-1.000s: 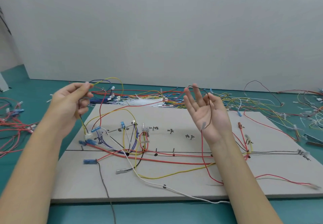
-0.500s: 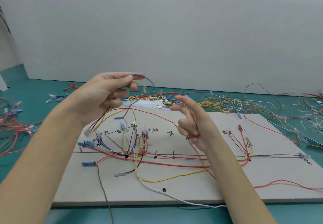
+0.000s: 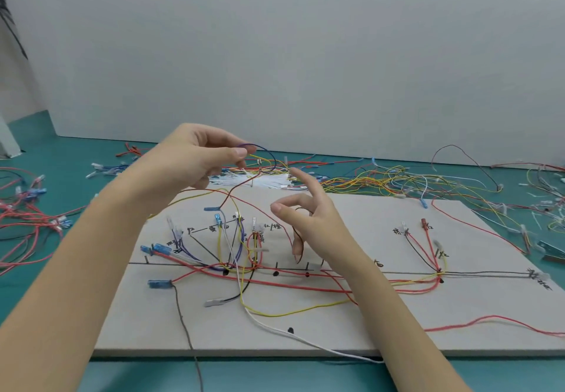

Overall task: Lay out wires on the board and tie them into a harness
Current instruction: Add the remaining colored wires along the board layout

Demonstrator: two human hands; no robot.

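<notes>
A grey board (image 3: 458, 327) lies in front of me, marked with black lines and labels. Red, yellow, white and black wires (image 3: 275, 281) run across it, ending in blue connectors (image 3: 159, 248) at the left. My left hand (image 3: 195, 162) is raised over the board's far left part and pinches a blue-purple loop (image 3: 269, 154) and a brown wire (image 3: 232, 196) at its fingertips. My right hand (image 3: 308, 217) hovers mid-board with its index finger raised and the other fingers curled. A dark wire (image 3: 301, 246) is hooked round those fingers and hangs to the board.
Loose wire piles lie on the teal table behind the board (image 3: 382, 177), at the left (image 3: 27, 217) and at the right (image 3: 544, 208). A bundle of white ties (image 3: 266, 182) sits behind the board. A grey wall stands at the back.
My left hand has swung right and up with its wires, towards the right hand. My right hand has turned from an open raised palm to curled fingers, lower and further left.
</notes>
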